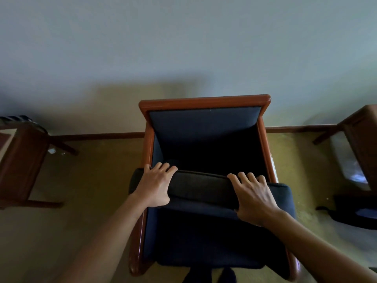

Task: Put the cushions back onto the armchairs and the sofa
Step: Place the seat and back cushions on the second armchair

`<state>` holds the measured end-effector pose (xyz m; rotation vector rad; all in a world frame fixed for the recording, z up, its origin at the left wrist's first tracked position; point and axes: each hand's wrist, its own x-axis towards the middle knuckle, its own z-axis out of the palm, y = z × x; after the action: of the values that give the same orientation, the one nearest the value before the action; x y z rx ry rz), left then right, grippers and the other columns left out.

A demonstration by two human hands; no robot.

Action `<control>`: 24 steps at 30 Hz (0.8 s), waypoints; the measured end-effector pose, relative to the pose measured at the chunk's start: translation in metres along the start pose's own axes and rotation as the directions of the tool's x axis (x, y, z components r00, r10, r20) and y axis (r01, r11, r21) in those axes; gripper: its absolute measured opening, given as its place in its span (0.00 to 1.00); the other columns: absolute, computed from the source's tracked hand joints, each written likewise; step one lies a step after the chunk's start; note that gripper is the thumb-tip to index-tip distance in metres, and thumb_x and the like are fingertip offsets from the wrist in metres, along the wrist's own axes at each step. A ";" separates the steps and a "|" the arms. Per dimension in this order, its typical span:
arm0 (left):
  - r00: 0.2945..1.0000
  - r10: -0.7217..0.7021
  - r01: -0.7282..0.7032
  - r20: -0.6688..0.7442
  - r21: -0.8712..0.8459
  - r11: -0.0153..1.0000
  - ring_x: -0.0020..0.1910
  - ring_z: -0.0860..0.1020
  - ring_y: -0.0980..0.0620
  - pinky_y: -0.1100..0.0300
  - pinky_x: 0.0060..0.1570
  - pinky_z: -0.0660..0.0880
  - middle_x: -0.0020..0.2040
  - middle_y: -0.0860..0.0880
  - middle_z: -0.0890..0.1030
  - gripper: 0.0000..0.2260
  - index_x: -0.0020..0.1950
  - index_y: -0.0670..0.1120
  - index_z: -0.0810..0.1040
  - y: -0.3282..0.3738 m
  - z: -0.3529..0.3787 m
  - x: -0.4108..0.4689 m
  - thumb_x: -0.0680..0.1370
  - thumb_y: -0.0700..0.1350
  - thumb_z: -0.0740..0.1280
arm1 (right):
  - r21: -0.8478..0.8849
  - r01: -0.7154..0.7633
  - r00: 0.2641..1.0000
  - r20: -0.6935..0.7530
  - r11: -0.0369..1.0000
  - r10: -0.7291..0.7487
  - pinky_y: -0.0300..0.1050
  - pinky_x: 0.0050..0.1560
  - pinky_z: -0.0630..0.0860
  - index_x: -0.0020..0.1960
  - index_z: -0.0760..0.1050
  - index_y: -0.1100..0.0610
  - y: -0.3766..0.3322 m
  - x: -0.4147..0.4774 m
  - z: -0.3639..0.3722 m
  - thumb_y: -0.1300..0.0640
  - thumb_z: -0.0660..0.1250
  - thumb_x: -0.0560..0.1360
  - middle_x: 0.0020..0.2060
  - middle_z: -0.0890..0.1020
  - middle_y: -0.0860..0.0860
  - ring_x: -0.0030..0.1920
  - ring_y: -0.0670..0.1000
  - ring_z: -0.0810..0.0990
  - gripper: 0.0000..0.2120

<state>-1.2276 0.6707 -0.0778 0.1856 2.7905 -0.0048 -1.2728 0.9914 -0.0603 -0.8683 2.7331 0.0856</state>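
Observation:
A wooden-framed armchair (204, 101) with dark blue upholstery stands against the wall, straight below me. A dark blue cushion (202, 188) is held on edge across the chair, its top edge level with the armrests and wider than the frame on both sides. My left hand (155, 184) grips the cushion's top edge near its left end. My right hand (255, 197) grips the same edge near the right end. Beneath the held cushion a dark blue seat cushion (204, 248) lies in the chair.
A dark wooden piece of furniture (20, 160) stands at the left, and another wooden piece (361, 139) at the right. Dark blue fabric (355, 213) lies on the yellowish floor at the right. The pale wall is right behind the chair.

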 end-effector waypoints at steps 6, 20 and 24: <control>0.989 0.000 -0.003 -0.147 -0.017 1.000 0.59 0.75 0.46 0.43 0.57 0.72 0.60 0.51 0.76 0.42 0.72 0.51 0.69 -0.034 -0.059 0.037 0.61 0.55 0.79 | -0.071 0.070 0.987 -0.137 0.995 -0.080 0.57 0.53 0.72 0.73 0.65 0.51 0.035 0.068 -0.070 0.32 0.72 0.60 0.55 0.76 0.51 0.54 0.58 0.76 0.47; 0.998 0.004 -0.010 -0.065 -0.095 0.995 0.63 0.73 0.46 0.43 0.62 0.70 0.62 0.52 0.75 0.46 0.76 0.53 0.67 -0.092 -0.090 0.217 0.61 0.57 0.82 | -0.035 0.012 0.995 -0.098 0.999 -0.015 0.58 0.64 0.67 0.76 0.60 0.50 0.105 0.240 -0.061 0.39 0.76 0.60 0.62 0.75 0.52 0.63 0.58 0.73 0.50; 1.000 -0.007 0.006 -0.011 -0.110 0.994 0.65 0.72 0.46 0.43 0.62 0.69 0.64 0.52 0.74 0.48 0.78 0.53 0.66 -0.101 -0.075 0.250 0.61 0.58 0.82 | -0.026 0.012 1.000 -0.028 1.000 -0.012 0.58 0.69 0.65 0.79 0.56 0.50 0.118 0.274 -0.041 0.39 0.77 0.62 0.66 0.73 0.51 0.66 0.57 0.71 0.53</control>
<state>-1.4994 0.6049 -0.0936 0.1494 2.7931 0.1488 -1.5648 0.9298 -0.0986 -0.8995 2.7588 0.1078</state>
